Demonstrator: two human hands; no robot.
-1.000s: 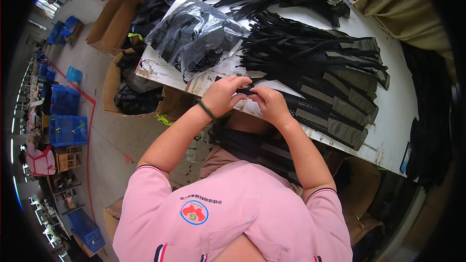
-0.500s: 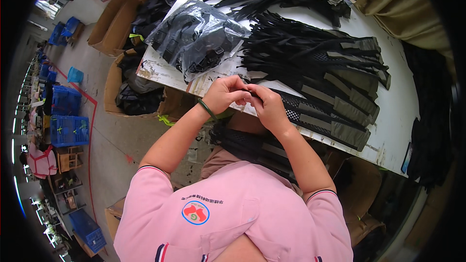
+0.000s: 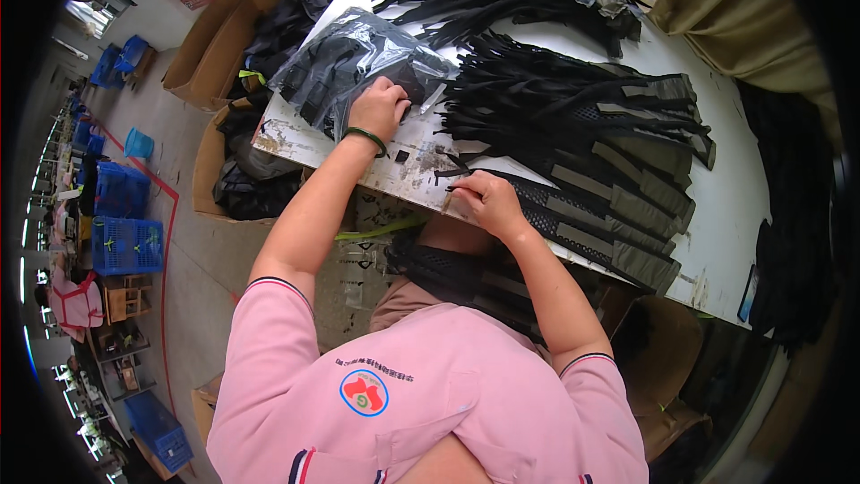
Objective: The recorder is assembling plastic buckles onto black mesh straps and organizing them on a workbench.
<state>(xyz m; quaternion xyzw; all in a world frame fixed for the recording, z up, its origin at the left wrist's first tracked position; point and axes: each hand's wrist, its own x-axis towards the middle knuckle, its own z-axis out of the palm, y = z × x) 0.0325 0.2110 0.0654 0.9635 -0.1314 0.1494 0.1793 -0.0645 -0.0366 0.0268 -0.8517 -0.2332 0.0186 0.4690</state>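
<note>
My left hand (image 3: 381, 109), with a green band on the wrist, reaches into the mouth of a clear plastic bag (image 3: 345, 67) full of black pieces at the table's left end; its fingers are curled on something inside. My right hand (image 3: 488, 202) rests at the near table edge, fingers pinching a thin black strap (image 3: 452, 188). Just right of it lies a row of black mesh and olive strap pieces (image 3: 609, 215). A small black piece (image 3: 402, 156) lies on the worn white table (image 3: 717, 215) between my hands.
Heaps of black straps (image 3: 537, 99) cover the table's middle and far end. Cardboard boxes (image 3: 210, 36) with black material stand on the floor to the left. Blue crates (image 3: 125, 242) line the aisle. More black webbing (image 3: 457, 273) hangs in my lap.
My hands were together at the near table edge. Now my left hand has moved up and left into the plastic bag, while my right stays at the edge with the strap.
</note>
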